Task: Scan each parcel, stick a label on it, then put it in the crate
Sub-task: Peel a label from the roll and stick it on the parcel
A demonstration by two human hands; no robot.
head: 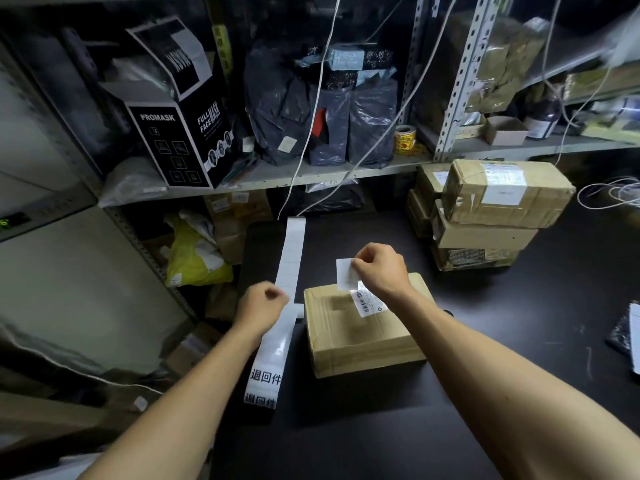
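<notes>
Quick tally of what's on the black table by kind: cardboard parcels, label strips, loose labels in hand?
Cardboard parcels: 5, one in front of the person, four in the stack at the back right
Label strip: 1, held by the left hand
Peeled label: 1, pinched by the right hand
Total: 7
</notes>
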